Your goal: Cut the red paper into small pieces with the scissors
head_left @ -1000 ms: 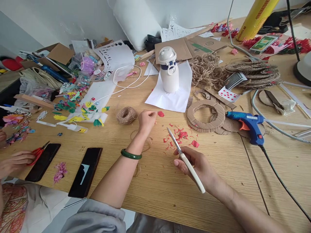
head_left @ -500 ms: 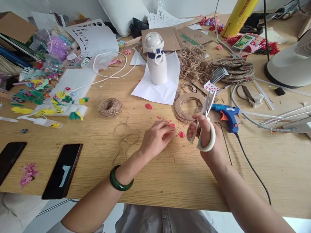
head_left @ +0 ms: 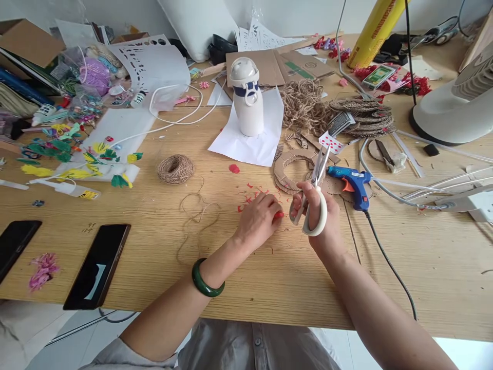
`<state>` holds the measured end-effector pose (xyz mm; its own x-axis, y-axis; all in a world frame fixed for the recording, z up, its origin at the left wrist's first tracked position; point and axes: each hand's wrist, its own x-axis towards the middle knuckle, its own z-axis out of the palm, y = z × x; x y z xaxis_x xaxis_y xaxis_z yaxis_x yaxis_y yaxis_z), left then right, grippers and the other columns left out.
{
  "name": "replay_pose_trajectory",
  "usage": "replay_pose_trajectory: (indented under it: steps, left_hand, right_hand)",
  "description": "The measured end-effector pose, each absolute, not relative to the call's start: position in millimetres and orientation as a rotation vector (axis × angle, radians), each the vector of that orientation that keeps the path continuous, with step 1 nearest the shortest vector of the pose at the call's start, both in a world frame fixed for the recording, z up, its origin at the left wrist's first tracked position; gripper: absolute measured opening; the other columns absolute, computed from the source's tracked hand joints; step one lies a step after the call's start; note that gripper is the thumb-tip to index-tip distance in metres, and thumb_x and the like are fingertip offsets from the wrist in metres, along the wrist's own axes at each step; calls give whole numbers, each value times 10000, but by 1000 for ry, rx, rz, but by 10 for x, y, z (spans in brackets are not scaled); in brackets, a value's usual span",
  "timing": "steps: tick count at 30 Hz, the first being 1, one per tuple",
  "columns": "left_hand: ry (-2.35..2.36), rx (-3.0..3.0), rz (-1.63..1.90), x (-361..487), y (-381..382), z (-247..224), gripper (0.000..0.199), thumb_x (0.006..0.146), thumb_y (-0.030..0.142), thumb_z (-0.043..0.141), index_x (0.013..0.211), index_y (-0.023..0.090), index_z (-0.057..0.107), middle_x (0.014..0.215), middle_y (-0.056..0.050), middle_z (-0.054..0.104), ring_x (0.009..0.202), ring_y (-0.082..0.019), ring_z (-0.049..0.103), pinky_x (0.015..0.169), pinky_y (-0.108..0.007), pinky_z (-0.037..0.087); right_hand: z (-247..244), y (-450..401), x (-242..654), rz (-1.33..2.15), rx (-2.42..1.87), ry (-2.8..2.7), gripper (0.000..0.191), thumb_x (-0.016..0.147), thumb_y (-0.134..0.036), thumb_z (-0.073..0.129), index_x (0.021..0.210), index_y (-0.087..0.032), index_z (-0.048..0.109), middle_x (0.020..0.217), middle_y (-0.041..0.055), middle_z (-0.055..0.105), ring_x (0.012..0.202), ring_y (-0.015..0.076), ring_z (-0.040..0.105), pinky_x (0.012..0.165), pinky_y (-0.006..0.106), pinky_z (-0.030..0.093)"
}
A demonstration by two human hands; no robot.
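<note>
My left hand, with a dark green bangle on the wrist, is closed at the fingertips on a small red piece just above the table. My fingers cover part of it, and its material is unclear. Thin red scraps lie scattered beyond that hand. In my right hand is a pair of scissors with white handles. My thumb and fingers are in the loops, and the blades point up and away, slightly parted. Behind the scissors lies a cardboard ring.
A blue glue gun rests right of the scissors, its cord running forward. Left of my left hand are a twine ball and loose twine. A white bottle stands on paper. Phones lie front left.
My left hand has moved right and closed on a red piece that was lying on the table. The scissors have shifted slightly left in view.
</note>
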<state>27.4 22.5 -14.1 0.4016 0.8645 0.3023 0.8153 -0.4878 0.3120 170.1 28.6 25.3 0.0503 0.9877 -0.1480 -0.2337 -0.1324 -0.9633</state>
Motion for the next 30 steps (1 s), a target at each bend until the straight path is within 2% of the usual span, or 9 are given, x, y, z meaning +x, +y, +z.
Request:
replay_pose_trajectory:
  steps: [4, 7, 9, 11, 16, 22, 30]
  left_hand:
    - [1495, 2833, 695, 154, 109, -168, 196, 897, 142, 534, 748, 169, 659, 822, -63, 699, 754, -200, 631, 658, -330, 478]
    - [1449, 2792, 831, 26, 1, -121, 159, 909, 133, 535, 847, 170, 676, 899, -56, 732, 761, -162, 669, 695, -288, 495]
    - [1523, 2612, 974, -86, -57, -51, 119, 906, 155, 566, 939, 179, 678, 968, -52, 744, 806, -149, 687, 739, -264, 507]
    - [1610, 2375, 1106, -204, -93, 26, 91, 895, 179, 599, 944, 189, 676, 958, -42, 748, 841, -145, 694, 765, -251, 514]
    - [1710, 1589, 1364, -343, -110, 107, 118, 901, 278, 603, 903, 183, 672, 796, -17, 733, 650, -114, 677, 664, -237, 539]
    - [1386, 966, 1227, -163, -131, 34, 208, 829, 360, 682, 866, 155, 676, 700, -17, 714, 605, -146, 682, 596, -265, 585]
    - [1278, 1022, 1148, 76, -102, 54, 172, 830, 342, 671, 838, 171, 656, 784, -37, 747, 682, -158, 716, 670, -256, 592]
  right_hand:
    - [196, 274, 1700, 1347, -1163, -931, 297, 884, -479, 626, 877, -182, 620, 632, -37, 525, 486, 95, 514, 450, 220, 413]
    - [171, 270, 1693, 1354, -1162, -933, 308, 874, -489, 635, 883, -181, 626, 636, -35, 530, 493, 96, 520, 452, 218, 418]
    - [156, 274, 1685, 1374, -1166, -928, 320, 864, -497, 642, 883, -178, 627, 621, -38, 522, 487, 99, 519, 448, 221, 419]
    - [137, 278, 1673, 1406, -1163, -941, 331, 858, -504, 641, 887, -175, 626, 615, -37, 522, 480, 103, 515, 440, 227, 415]
    - [108, 256, 1615, 1513, -1210, -1034, 330, 808, -463, 699, 911, -162, 613, 596, -42, 528, 477, 107, 496, 439, 235, 400]
    - [170, 172, 1545, 1539, -1236, -1213, 398, 724, -419, 778, 974, -166, 599, 648, -31, 589, 554, 123, 533, 531, 264, 436]
    - [148, 138, 1525, 1506, -1205, -1159, 416, 688, -413, 805, 945, -182, 573, 701, -28, 585, 593, 118, 517, 565, 266, 459]
